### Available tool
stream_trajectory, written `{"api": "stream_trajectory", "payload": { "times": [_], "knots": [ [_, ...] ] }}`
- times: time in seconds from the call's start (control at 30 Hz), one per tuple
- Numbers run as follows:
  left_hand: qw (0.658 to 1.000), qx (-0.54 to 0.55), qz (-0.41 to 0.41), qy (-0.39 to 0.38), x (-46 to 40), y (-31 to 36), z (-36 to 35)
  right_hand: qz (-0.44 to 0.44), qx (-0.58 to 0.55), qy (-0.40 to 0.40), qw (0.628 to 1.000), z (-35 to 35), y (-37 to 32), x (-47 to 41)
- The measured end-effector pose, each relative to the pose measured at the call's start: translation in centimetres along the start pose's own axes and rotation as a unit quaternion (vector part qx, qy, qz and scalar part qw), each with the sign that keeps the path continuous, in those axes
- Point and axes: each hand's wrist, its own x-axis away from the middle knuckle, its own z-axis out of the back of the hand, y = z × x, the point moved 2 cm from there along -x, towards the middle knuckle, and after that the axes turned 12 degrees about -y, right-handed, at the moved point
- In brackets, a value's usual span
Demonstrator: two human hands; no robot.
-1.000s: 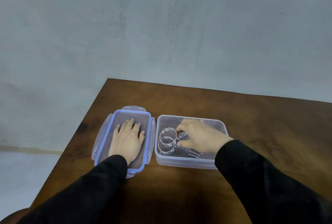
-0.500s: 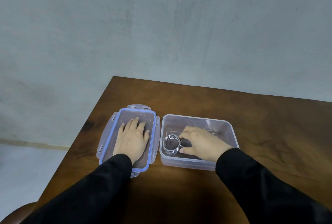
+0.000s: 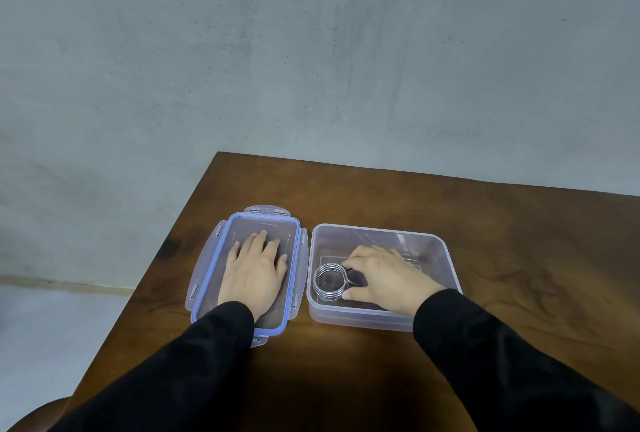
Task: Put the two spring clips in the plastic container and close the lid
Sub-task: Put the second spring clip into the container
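A clear plastic container stands open on the brown table. Its lid, clear with a blue rim and flip latches, lies upside down just left of it. My left hand rests flat inside the lid, fingers spread. My right hand reaches into the container and pinches the handles of the metal spring clips, whose coils lie stacked at the container's left end. The handles are hidden under my fingers, so I cannot tell the two clips apart.
The wooden table ends at a corner far left, against a grey wall. A pale floor lies beyond the table's left edge. A rounded brown chair part shows at the bottom left.
The clips' coils have come together into one stack at the container's left end, and my right hand has closed over their handles. My left hand stays on the lid.
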Motion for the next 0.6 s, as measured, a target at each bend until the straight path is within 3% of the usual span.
{"api": "stream_trajectory", "payload": {
  "times": [0.5, 0.6],
  "knots": [
    [1.0, 0.004, -0.001, -0.007, 0.0, -0.1, -0.1, -0.019, -0.044, -0.006, 0.999, 0.5, -0.1, 0.8],
    [0.999, 0.046, -0.003, -0.014, -0.2, -0.2, 0.0, -0.026, -0.069, 0.027, 0.997, 0.9, 0.1, 1.5]
  ]
}}
